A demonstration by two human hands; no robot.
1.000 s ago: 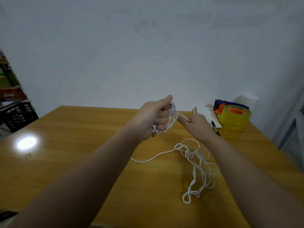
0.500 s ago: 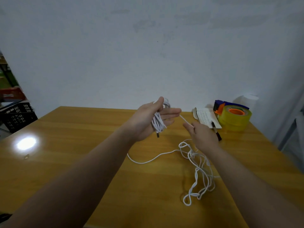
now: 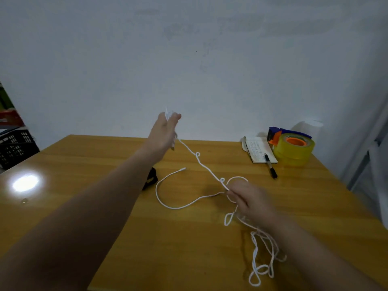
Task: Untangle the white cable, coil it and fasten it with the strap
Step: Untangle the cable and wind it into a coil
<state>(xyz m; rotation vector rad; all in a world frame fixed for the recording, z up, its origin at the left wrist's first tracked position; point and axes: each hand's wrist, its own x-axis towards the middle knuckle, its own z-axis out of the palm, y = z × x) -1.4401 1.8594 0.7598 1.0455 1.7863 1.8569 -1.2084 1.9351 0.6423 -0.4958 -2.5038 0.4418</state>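
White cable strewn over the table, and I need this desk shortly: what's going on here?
A person is sorting out a thin white cable. The raised left hand grips a small bunch of it above the yellow wooden table, and the right hand pinches it lower down, so a stretch with two small kinks runs between them. The rest lies in a loose tangle by the right forearm. The black strap lies on the table beside the left forearm, untouched.

Half-tangled white cable (image 3: 212,174), black strap (image 3: 150,179) nearby
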